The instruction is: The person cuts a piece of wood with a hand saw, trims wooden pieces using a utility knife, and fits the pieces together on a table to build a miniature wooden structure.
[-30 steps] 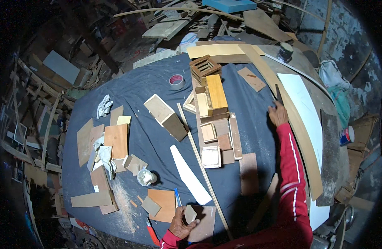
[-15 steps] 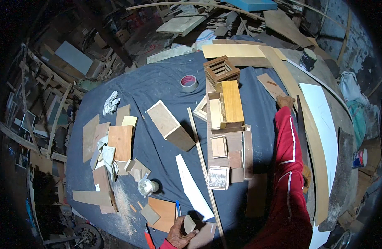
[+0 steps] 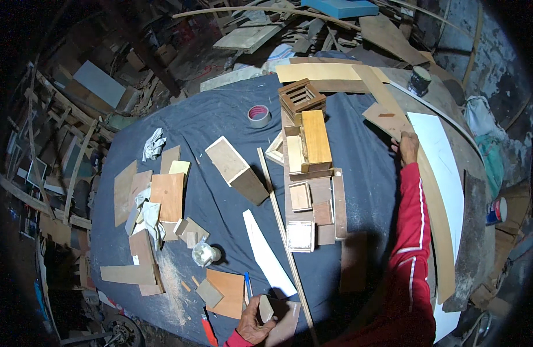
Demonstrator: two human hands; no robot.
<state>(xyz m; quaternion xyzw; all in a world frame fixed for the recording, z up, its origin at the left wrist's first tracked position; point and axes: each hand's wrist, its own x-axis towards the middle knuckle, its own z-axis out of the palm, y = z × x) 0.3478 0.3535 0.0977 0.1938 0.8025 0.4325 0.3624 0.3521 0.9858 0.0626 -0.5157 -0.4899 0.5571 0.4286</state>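
At the right side of the table, my right hand (image 3: 407, 149) is closed on the near end of a small thin wooden board (image 3: 383, 119) with a dark reddish mark. The board is raised and tilted, overlapping a long curved wood strip (image 3: 434, 191). Near the front edge, my left hand (image 3: 252, 327) is closed around a small pale wood block (image 3: 266, 309). Under that block lies a brown wood panel (image 3: 285, 324). Beside my left hand are a blue pen (image 3: 248, 283), a red-handled tool (image 3: 208, 329) and an orange-brown panel (image 3: 227, 289).
A yellow-brown wooden box (image 3: 316, 136), a slatted wooden box (image 3: 301, 97) and smaller boxes stand mid-table. A tape roll (image 3: 259, 116), an open wooden box (image 3: 236, 170), a clear cup (image 3: 204, 253) and a white strip (image 3: 266, 254) lie leftward. A dark can (image 3: 418, 81) stands far right.
My right hand has lifted the thin board off the cloth and brought it rightward, over the long strip. My left hand stays with the pale block. The view has shifted slightly.
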